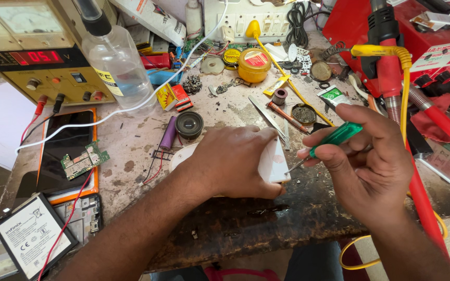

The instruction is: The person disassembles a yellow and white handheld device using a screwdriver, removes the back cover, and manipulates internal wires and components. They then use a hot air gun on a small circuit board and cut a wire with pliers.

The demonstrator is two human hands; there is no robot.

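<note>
On the stained bench [246, 229], his left hand [235, 161] clamps a white casing [274, 161] steady. Right hand [363, 156] fingers pinch a green screwdriver [334, 138], tip at its corner.

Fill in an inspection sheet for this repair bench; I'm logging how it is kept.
Surface: worn, stained workbench, crowded.
Job's things: white device pressed down by left hand; green-handled screwdriver in right hand, tip at the device's edge.
Clutter: circuit board, purple cell, small speaker, tweezers, yellow tin, clear bottle.
Grippers: both hands busy.
Cables: white cable, yellow cable, red lead.
Surroundings: power supply, red station.
</note>
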